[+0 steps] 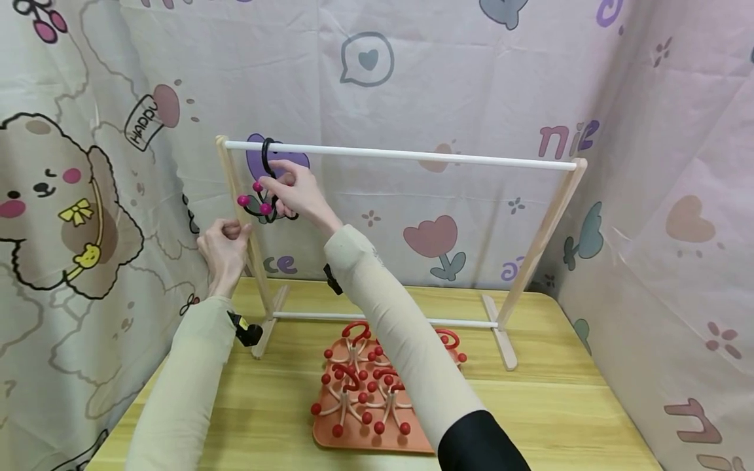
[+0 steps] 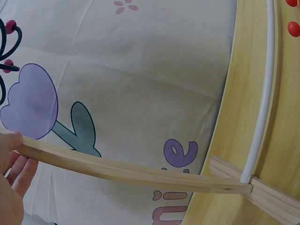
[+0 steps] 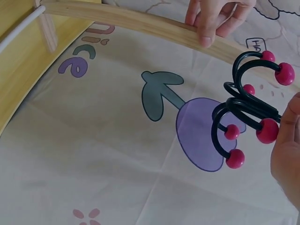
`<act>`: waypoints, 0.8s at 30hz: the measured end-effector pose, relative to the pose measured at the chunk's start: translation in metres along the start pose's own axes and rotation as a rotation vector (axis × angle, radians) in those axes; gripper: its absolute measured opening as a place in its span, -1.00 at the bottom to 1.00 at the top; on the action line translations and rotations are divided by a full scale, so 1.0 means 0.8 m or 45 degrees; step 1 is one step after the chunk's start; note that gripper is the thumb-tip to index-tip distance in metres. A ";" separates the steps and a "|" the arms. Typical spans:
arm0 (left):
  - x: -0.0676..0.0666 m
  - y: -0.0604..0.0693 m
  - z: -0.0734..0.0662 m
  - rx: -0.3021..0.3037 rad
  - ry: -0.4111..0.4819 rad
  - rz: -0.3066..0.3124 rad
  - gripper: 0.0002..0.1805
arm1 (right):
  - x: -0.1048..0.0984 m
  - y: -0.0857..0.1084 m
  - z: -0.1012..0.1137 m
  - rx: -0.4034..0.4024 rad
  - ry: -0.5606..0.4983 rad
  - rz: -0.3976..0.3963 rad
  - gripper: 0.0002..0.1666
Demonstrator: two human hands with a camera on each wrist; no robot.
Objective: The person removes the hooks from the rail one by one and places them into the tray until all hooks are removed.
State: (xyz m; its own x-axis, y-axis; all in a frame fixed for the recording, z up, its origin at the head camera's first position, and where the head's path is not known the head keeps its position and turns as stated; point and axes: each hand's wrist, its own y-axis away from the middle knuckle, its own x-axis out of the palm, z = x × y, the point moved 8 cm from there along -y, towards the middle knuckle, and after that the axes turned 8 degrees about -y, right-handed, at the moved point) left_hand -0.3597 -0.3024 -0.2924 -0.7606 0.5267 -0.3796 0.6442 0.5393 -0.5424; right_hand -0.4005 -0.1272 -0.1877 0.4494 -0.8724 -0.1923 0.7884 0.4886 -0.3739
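My right hand pinches the stem of a black multi-arm hanger whose arms end in pink balls. The hanger's top loop is over the white rod near its left end. In the right wrist view, the black hanger's curved arms spread out beside my fingers. Lower and to the left, my left hand grips the left wooden upright of the rack. The left wrist view has the thumb and fingers on either side of this upright.
On the table, in front of the rack, an orange tray holds several cream hangers with red hooks and red balls. The rack's right upright stands on a wooden foot. Printed cloth hangs behind and at both sides.
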 end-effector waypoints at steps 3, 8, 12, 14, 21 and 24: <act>0.000 0.001 -0.001 -0.011 0.005 0.007 -0.68 | -0.008 0.000 0.004 -0.026 0.039 -0.096 -0.49; -0.002 0.001 -0.002 0.007 0.013 -0.010 -0.70 | -0.024 0.005 0.010 -0.069 0.065 -0.278 -0.62; -0.002 0.001 -0.002 0.011 0.005 -0.013 -0.70 | -0.035 0.008 0.013 -0.095 0.113 -0.379 -0.67; -0.002 0.001 -0.002 0.011 0.005 -0.016 -0.70 | -0.040 0.010 0.014 -0.099 0.126 -0.407 -0.69; -0.003 0.001 -0.002 -0.004 0.001 -0.018 -0.69 | -0.053 0.013 0.010 -0.083 -0.003 -0.444 -0.75; -0.003 0.001 -0.003 -0.004 -0.005 -0.019 -0.69 | -0.057 0.015 0.008 -0.080 -0.065 -0.438 -0.77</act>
State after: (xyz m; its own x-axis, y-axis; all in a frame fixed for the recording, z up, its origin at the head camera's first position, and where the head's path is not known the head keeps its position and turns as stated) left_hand -0.3570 -0.3014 -0.2904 -0.7707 0.5157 -0.3743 0.6327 0.5492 -0.5459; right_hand -0.4092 -0.0815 -0.1777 0.1835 -0.9830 -0.0005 0.8708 0.1628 -0.4640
